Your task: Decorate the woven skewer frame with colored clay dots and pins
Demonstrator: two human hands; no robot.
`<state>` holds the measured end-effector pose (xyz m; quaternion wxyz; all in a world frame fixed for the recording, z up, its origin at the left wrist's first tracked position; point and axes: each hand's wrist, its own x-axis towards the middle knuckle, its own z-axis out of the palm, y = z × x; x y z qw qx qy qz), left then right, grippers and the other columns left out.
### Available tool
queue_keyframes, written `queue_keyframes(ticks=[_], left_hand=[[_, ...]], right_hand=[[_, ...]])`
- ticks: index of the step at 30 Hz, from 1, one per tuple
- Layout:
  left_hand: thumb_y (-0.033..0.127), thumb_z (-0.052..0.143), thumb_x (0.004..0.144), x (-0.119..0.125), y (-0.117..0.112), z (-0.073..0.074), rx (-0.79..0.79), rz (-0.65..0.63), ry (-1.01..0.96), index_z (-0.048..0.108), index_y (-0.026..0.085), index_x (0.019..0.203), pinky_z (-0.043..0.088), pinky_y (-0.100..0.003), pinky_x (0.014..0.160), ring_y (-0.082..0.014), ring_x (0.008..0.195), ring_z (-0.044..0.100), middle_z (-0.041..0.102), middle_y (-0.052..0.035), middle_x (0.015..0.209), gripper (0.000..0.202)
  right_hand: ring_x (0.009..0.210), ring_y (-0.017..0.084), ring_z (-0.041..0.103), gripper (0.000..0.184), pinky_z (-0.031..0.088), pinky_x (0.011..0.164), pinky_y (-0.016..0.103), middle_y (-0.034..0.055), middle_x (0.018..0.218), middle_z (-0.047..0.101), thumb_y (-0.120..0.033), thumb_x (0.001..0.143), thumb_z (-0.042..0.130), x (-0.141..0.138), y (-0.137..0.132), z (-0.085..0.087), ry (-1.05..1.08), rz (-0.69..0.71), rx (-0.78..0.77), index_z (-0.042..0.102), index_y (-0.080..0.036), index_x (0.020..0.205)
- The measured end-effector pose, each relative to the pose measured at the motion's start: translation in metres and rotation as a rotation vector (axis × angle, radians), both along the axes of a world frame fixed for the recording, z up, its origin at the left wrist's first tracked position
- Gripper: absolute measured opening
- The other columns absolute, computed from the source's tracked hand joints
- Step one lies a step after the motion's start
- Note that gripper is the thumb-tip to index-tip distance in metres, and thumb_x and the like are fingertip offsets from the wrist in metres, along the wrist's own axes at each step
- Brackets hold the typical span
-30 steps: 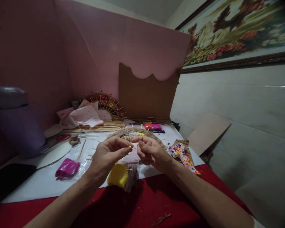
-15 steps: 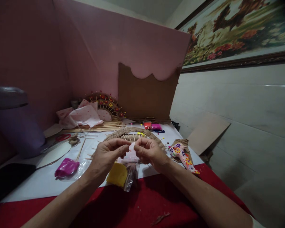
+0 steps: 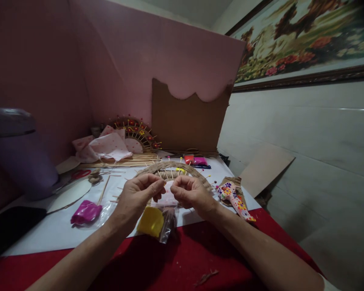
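Note:
My left hand [image 3: 142, 192] is closed in a pinch, and a tiny yellowish speck shows at its fingertips, too small to name. A short gap away, my right hand [image 3: 190, 191] is also pinched; whatever its fingers hold, if anything, is hidden. Both are held over the near side of a twine-wrapped arch [image 3: 170, 166] with short sticks and coloured ball tips around it. Below them lie a packet of yellow clay [image 3: 151, 222] and a clear plastic bag [image 3: 166, 226] with something brownish in it.
Magenta clay [image 3: 86, 212] lies at left, near a purple bottle [image 3: 22, 157]. A flower-patterned figure [image 3: 233, 196] rests at right on cardboard. Behind are thin sticks [image 3: 124, 161], a decorated fan-shaped piece [image 3: 139, 131], pink cloth [image 3: 106, 145] and a cardboard sheet [image 3: 189, 119]. Red cloth [image 3: 182, 262] covers the front.
My left fingertips have drawn slightly left, leaving a wider gap to my right hand, and a yellowish speck now shows at them. My right hand has hardly moved.

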<state>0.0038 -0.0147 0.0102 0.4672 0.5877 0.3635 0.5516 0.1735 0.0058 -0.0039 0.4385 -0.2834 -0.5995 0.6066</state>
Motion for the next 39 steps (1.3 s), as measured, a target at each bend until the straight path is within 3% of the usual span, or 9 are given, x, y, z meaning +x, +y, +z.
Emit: queue_keyframes(ticks=[5, 10, 14, 18, 22, 27, 31, 35, 39], left_hand=[[0.025, 0.074, 0.064, 0.002, -0.001, 0.0, -0.078, -0.039, 0.055, 0.068, 0.014, 0.073, 0.04, -0.021, 0.054, -0.0096, 0.056, 0.051, 0.063, -0.0004, 0.062, 0.015], [0.033, 0.067, 0.073, 0.0, 0.001, 0.0, -0.022, 0.018, 0.029, 0.063, 0.014, 0.064, 0.039, -0.021, 0.054, -0.0088, 0.054, 0.049, 0.06, 0.0001, 0.059, 0.021], [0.032, 0.065, 0.076, -0.002, 0.002, -0.003, -0.038, -0.06, -0.002, 0.064, 0.014, 0.071, 0.04, -0.021, 0.055, -0.0095, 0.056, 0.052, 0.063, -0.0008, 0.063, 0.019], [0.027, 0.072, 0.069, -0.003, 0.006, -0.007, -0.08, -0.102, -0.078, 0.066, 0.015, 0.078, 0.041, -0.02, 0.056, -0.0089, 0.058, 0.053, 0.064, 0.0001, 0.065, 0.015], [0.024, 0.077, 0.063, -0.003, 0.009, -0.009, -0.127, -0.094, -0.134, 0.066, 0.015, 0.075, 0.04, -0.018, 0.055, -0.0071, 0.057, 0.052, 0.063, 0.0013, 0.066, 0.018], [0.034, 0.068, 0.073, -0.005, 0.012, -0.012, -0.094, -0.075, -0.116, 0.063, 0.013, 0.066, 0.037, -0.018, 0.05, -0.006, 0.05, 0.047, 0.058, 0.0017, 0.058, 0.022], [0.03, 0.07, 0.07, -0.008, 0.017, -0.015, -0.092, -0.029, -0.132, 0.067, 0.013, 0.076, 0.039, -0.019, 0.052, -0.008, 0.054, 0.051, 0.063, -0.0012, 0.063, 0.019], [0.021, 0.079, 0.056, -0.013, 0.025, -0.007, -0.104, 0.091, -0.2, 0.067, 0.013, 0.076, 0.041, -0.02, 0.055, -0.0087, 0.056, 0.055, 0.064, 0.0002, 0.064, 0.025], [0.027, 0.076, 0.059, -0.018, 0.033, 0.018, 0.034, 0.213, -0.099, 0.064, 0.013, 0.067, 0.038, -0.019, 0.049, -0.0069, 0.049, 0.049, 0.059, 0.0026, 0.055, 0.021]], right_hand=[[0.035, 0.002, 0.026, 0.032, 0.018, 0.034, 0.016, -0.0099, 0.044, 0.041, -0.042, 0.068, 0.071, -0.001, 0.0, 0.0, -0.013, 0.006, 0.012, 0.051, -0.017, 0.068], [0.036, 0.003, 0.026, 0.031, 0.017, 0.035, 0.017, -0.0095, 0.045, 0.04, -0.042, 0.07, 0.069, 0.0, 0.001, -0.003, -0.024, 0.009, -0.014, 0.051, -0.017, 0.068], [0.036, 0.003, 0.025, 0.022, 0.015, 0.035, 0.016, -0.0088, 0.046, 0.043, -0.036, 0.073, 0.066, 0.001, 0.001, -0.002, 0.0, 0.029, -0.049, 0.059, -0.016, 0.08], [0.035, 0.002, 0.023, 0.023, 0.014, 0.034, 0.016, -0.0086, 0.045, 0.045, -0.034, 0.077, 0.062, 0.002, 0.001, -0.001, 0.02, 0.041, -0.054, 0.063, -0.014, 0.089], [0.032, 0.002, 0.025, 0.025, 0.015, 0.033, 0.017, -0.0086, 0.042, 0.046, -0.036, 0.073, 0.066, 0.002, 0.001, 0.0, -0.016, -0.009, -0.059, 0.064, -0.014, 0.082], [0.032, 0.002, 0.023, 0.026, 0.014, 0.033, 0.017, -0.0107, 0.04, 0.041, -0.036, 0.068, 0.071, -0.001, 0.002, -0.001, 0.034, -0.081, -0.067, 0.053, -0.017, 0.067], [0.033, 0.002, 0.022, 0.026, 0.014, 0.033, 0.016, -0.0113, 0.04, 0.039, -0.037, 0.069, 0.069, -0.003, 0.003, -0.004, 0.029, -0.158, -0.037, 0.052, -0.017, 0.068], [0.035, 0.004, 0.029, 0.023, 0.02, 0.034, 0.018, -0.0091, 0.043, 0.041, -0.036, 0.07, 0.065, -0.004, 0.007, -0.009, -0.08, -0.279, 0.11, 0.053, -0.016, 0.067], [0.041, 0.006, 0.034, 0.02, 0.025, 0.038, 0.019, -0.0065, 0.049, 0.044, -0.034, 0.073, 0.061, -0.005, 0.008, -0.012, -0.146, -0.322, 0.222, 0.055, -0.015, 0.067]])
